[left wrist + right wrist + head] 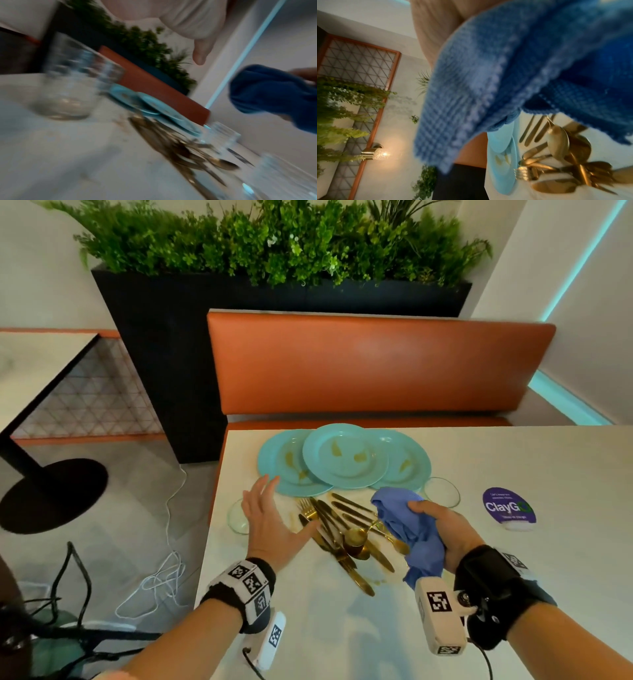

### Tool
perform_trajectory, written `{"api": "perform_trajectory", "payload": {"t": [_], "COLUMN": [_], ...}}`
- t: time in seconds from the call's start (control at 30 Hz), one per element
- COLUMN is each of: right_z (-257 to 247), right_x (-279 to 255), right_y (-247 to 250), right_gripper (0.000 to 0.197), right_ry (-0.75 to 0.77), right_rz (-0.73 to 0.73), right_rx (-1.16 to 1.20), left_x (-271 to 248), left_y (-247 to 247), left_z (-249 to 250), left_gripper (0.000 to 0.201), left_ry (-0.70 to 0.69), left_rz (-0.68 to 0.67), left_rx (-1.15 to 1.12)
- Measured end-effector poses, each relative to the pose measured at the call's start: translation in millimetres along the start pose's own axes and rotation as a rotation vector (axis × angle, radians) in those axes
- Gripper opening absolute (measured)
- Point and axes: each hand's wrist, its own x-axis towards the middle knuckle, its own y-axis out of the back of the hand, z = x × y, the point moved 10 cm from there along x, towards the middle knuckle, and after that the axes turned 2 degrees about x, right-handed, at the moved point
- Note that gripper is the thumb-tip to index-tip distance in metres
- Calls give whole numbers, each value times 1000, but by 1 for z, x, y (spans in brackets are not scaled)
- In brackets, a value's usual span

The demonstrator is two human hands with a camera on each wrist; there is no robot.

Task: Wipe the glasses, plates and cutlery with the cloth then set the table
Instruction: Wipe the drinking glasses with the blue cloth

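Observation:
Three stained turquoise plates overlap at the far side of the white table. In front of them lies a heap of gold cutlery. My right hand grips a bunched blue cloth above the heap's right end; the cloth fills the right wrist view, cutlery below it. My left hand hovers flat with fingers spread, just left of the cutlery, holding nothing. A clear glass stands by the table's left edge behind that hand, seen blurred as the glass. Another glass stands beyond the cloth.
A purple ClayGo sign sits at the right of the table. An orange bench and a black planter stand behind. White cable and black cables lie on the floor left of the table. Another table stands far left.

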Motion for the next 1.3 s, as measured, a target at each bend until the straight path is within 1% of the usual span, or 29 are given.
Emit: {"api": "perform_trajectory", "payload": {"t": [0.03,0.07,0.13,0.2,0.27,0.37,0.43,0.5,0.6,0.63,0.7,0.73,0.77,0.8,0.83,0.87,0.9,0.93,0.97,1.0,1.03,1.07,1.1,1.13,1.17,1.2,1.23,1.27,1.3], "right_z": [-5,-10,-22,-29,-29,-15,-2,11,22,23,26,22,15,6,-4,-17,-25,-20,-6,2,12,21,29,34,36,32,20,15,12], "right_x": [-3,-6,-15,-23,-31,-41,-46,-48,-48,-50,-49,-51,-55,-58,-62,-71,-79,-83,-80,-80,-70,-62,-55,-47,-45,-47,-55,-60,-61], "right_y": [9,20,45,78,112,155,175,191,203,203,202,202,201,197,188,169,140,114,97,85,82,82,89,99,102,95,84,77,70], "right_gripper": [40,39,31,23,20,24,28,29,27,28,28,25,21,21,23,25,26,27,30,33,31,28,28,28,24,16,15,17,16], "right_ry": [14,29,81,138,173,183,169,152,134,136,152,183,237,313,424,595,798,879,896,889,746,627,435,292,194,175,205,174,158], "right_rz": [17,33,60,123,196,300,344,372,377,376,367,376,394,419,444,450,373,236,138,74,-17,-74,-56,-22,-10,-59,-89,-133,-189], "right_rx": [20,38,59,83,117,173,199,207,180,171,155,101,-17,-200,-444,-705,-930,-1084,-1240,-1346,-1362,-1369,-1321,-1194,-1035,-818,-539,-184,26], "left_x": [-4,-12,-37,-67,-93,-115,-122,-123,-118,-116,-110,-108,-108,-108,-109,-110,-110,-115,-117,-116,-115,-115,-116,-118,-117,-114,-108,-101,-96], "left_y": [-16,-36,-86,-136,-176,-218,-240,-254,-269,-273,-278,-278,-277,-275,-273,-269,-262,-258,-253,-243,-237,-226,-213,-199,-188,-176,-165,-154,-147], "left_z": [24,45,77,98,114,119,116,113,121,122,119,120,123,131,144,159,176,191,206,219,226,233,239,245,250,252,255,257,257], "left_gripper": [87,77,64,65,75,94,108,114,116,114,103,96,90,85,78,68,55,46,46,56,69,79,83,81,75,68,61,56,55], "left_ry": [-73,-119,-157,-169,-166,-39,52,109,93,106,106,79,51,3,-53,-106,-163,-222,-303,-439,-574,-737,-862,-946,-1014,-1057,-1091,-1122,-1156], "left_rz": [-61,-157,-406,-611,-735,-790,-798,-761,-710,-707,-653,-627,-632,-645,-668,-713,-746,-822,-890,-886,-860,-776,-709,-659,-585,-503,-426,-363,-328], "left_rx": [-21,-51,-104,-143,-184,-199,-179,-182,-175,-167,-135,-110,-87,-87,-135,-232,-329,-426,-455,-352,-244,-159,-136,-156,-183,-194,-210,-216,-203]}}
